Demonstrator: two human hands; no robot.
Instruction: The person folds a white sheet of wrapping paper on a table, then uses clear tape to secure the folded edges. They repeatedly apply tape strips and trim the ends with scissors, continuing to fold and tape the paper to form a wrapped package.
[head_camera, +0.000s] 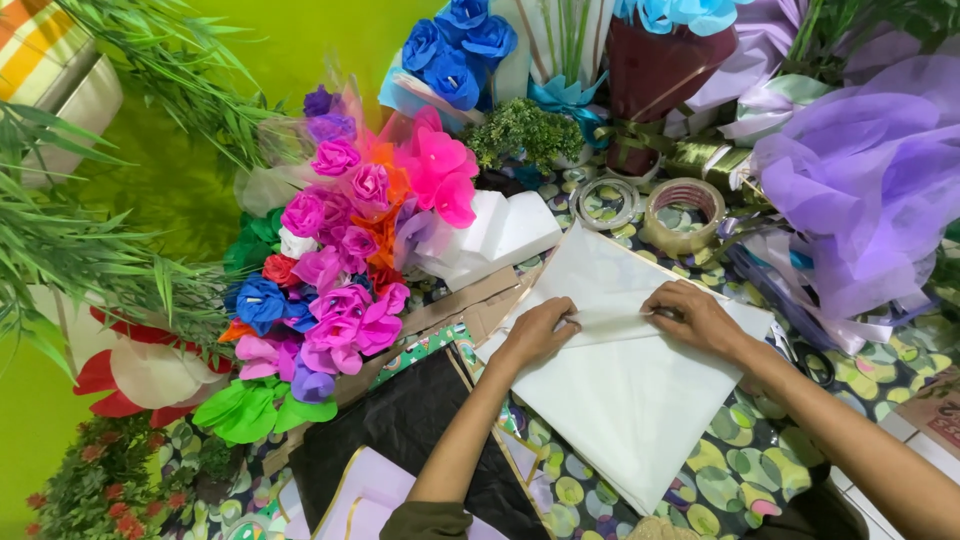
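White wrapping sheet (620, 390) lying diamond-wise — long axis upper-left to lower-right, left hand (537, 332) and right hand (695, 315) pinching its fold

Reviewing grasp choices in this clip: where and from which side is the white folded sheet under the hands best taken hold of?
Probably at the near bottom corner of the white sheet, coming from the person's side. That corner lies flat and free on the patterned table, while the left hand and right hand press the fold line, and tape rolls and paper flowers crowd the far edges.
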